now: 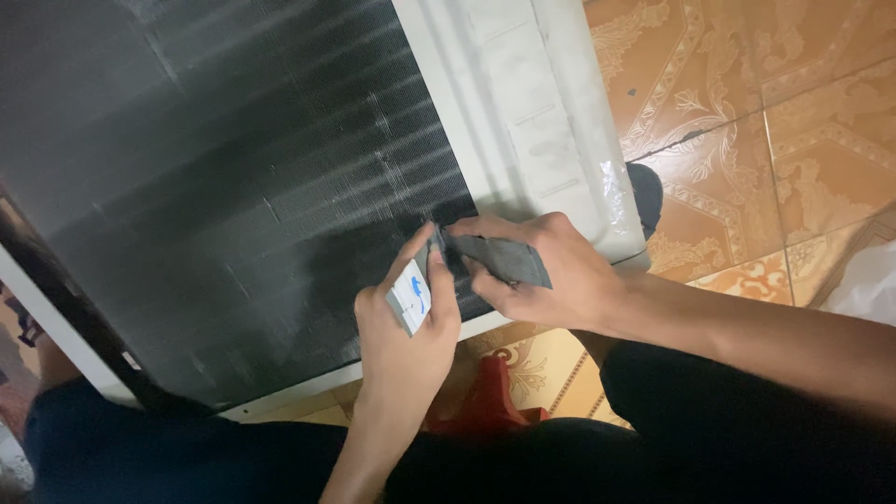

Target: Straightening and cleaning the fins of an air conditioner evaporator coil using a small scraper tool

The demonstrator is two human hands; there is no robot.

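A large appliance unit with a white casing lies tilted in front of me, its dark finned grille facing up. My left hand grips a small white box with a blue mark at the grille's lower right corner. My right hand holds a dark grey strip of tape or foam, pinched between thumb and fingers. The strip's end meets the left thumb just above the white box. Both hands touch each other over the grille's edge.
Orange patterned floor tiles spread to the right. A dark foot or wheel shows under the casing's corner. A red object sits on the floor between my knees. My dark-clothed legs fill the bottom.
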